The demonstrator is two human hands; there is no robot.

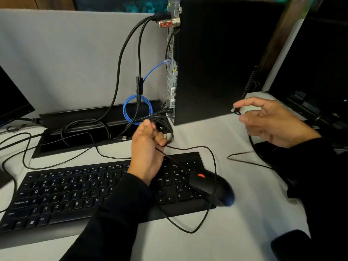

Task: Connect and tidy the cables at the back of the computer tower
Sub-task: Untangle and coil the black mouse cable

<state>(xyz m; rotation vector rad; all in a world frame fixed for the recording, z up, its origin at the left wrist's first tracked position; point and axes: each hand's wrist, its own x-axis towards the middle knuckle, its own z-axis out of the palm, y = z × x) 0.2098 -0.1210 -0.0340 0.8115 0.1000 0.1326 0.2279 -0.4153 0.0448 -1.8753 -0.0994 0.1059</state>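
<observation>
The left hand point(148, 146) grips a bundle of black cables point(162, 127) in its curled fingers, just in front of the rear foot of the computer tower point(216, 59), whose back panel rises above it with a blue cable point(154, 69) plugged in. The right hand point(271, 119), off to the right of the tower's near corner, pinches a small USB plug point(235, 110) between thumb and forefinger. Below the left hand lie a black keyboard point(75, 193) and a mouse point(211, 187) resting on the keyboard's right end.

Left hand point(148, 146) curled in a fist; right hand point(271, 121) pinching, both hands raised
</observation>
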